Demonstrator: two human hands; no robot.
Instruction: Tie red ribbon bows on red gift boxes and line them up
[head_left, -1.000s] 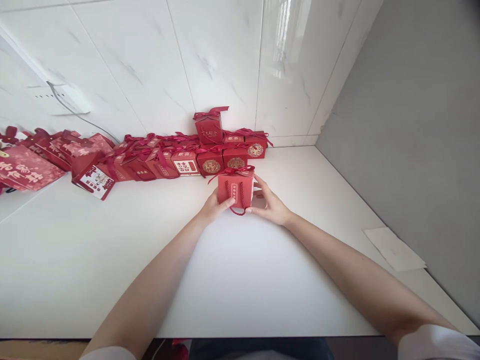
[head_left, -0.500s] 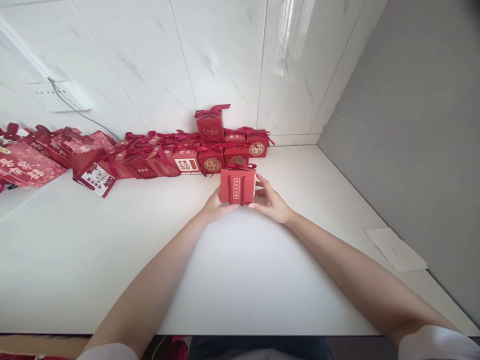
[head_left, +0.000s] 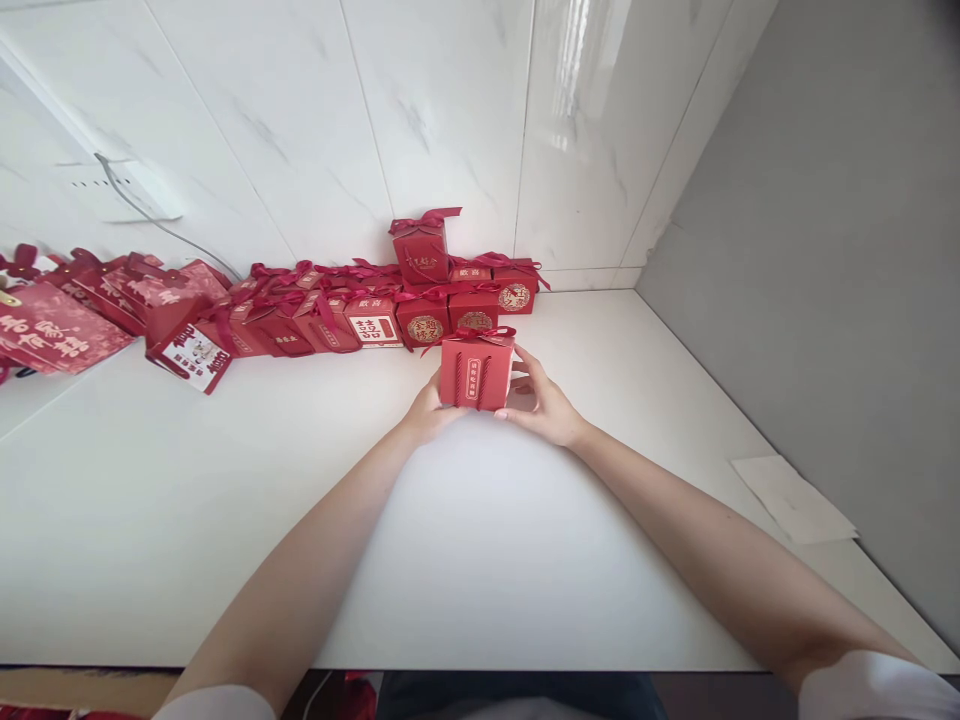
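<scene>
A small red gift box (head_left: 475, 372) with a ribbon bow on top and two rope cords down its front is held between both hands, just in front of the row of boxes. My left hand (head_left: 433, 410) grips its left side, with most of the fingers hidden behind the box. At the right side, my right hand (head_left: 545, 405) holds the box with its thumb near the lower front corner and its fingers curved behind.
Several red boxes with ribbons (head_left: 373, 325) line the wall, and one box (head_left: 421, 250) stands on top of them. Red patterned bags (head_left: 67, 325) lie at the left. White paper (head_left: 793, 498) rests on the white table (head_left: 525, 580) at the right.
The held box has turned slightly, so a little of its right side shows and its cords have shifted left. Both hands have stayed almost in place.
</scene>
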